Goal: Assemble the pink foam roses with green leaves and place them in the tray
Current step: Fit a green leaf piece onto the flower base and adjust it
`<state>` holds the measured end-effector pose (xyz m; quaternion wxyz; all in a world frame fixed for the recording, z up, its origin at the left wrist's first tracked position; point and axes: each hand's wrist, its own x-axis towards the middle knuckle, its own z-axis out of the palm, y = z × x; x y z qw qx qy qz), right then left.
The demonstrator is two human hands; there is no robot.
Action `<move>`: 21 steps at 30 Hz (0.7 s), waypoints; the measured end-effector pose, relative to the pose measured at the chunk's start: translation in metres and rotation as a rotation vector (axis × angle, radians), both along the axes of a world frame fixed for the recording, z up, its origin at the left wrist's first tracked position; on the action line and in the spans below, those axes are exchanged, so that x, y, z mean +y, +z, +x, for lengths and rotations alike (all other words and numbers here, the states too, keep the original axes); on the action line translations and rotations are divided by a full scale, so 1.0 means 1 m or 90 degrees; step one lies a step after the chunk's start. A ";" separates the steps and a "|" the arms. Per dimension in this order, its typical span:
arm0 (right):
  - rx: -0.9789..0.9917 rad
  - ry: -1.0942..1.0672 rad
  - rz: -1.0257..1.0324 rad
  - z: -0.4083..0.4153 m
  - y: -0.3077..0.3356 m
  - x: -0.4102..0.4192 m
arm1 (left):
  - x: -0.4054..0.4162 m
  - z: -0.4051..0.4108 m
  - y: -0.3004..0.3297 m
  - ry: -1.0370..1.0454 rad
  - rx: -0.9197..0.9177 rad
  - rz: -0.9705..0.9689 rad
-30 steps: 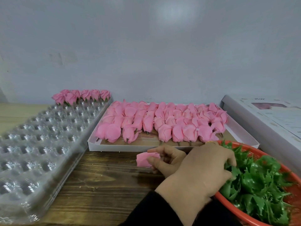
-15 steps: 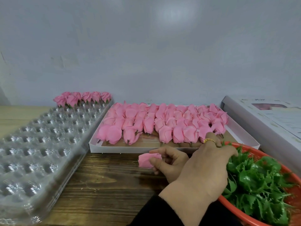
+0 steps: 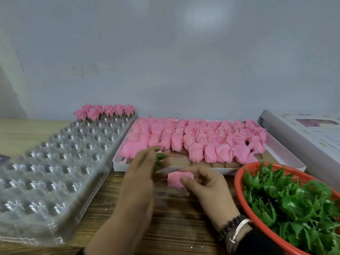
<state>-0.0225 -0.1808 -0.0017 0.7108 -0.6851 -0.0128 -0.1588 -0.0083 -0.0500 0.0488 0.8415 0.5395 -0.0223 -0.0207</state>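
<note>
Two hands worked just in front of the white box [image 3: 117, 163] of loose pink blooms. The right hand [image 3: 206, 184] pinched one pink foam rose [image 3: 177, 179] between thumb and fingertips, lying on its side just above the wooden table and clear of the box's front wall. The left hand [image 3: 141, 173], blurred, held a green leaf [image 3: 159, 159] in its fingertips at the box's front left corner, close to the rose but not yet on it.

Judging by this, the joining step was in hand: the leaf would have to be lined up with the base of the rose and pushed on, though that base was not clearly visible. The clear tray [image 3: 55, 162] lay left of the box, with one row of finished roses [image 3: 104, 111] at its far end and every other pocket unfilled. The red basket [image 3: 237, 183] of leaves sat at the box's front right corner.
</note>
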 end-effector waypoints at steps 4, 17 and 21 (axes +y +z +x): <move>-0.002 -0.024 0.018 -0.003 0.005 0.002 | 0.033 0.014 -0.019 0.047 0.130 -0.162; -0.129 -0.127 -0.118 -0.023 0.017 0.018 | 0.011 0.016 -0.034 -0.155 0.189 -0.251; -0.139 -0.132 -0.178 -0.022 0.018 0.020 | 0.009 0.016 -0.036 -0.131 0.186 -0.207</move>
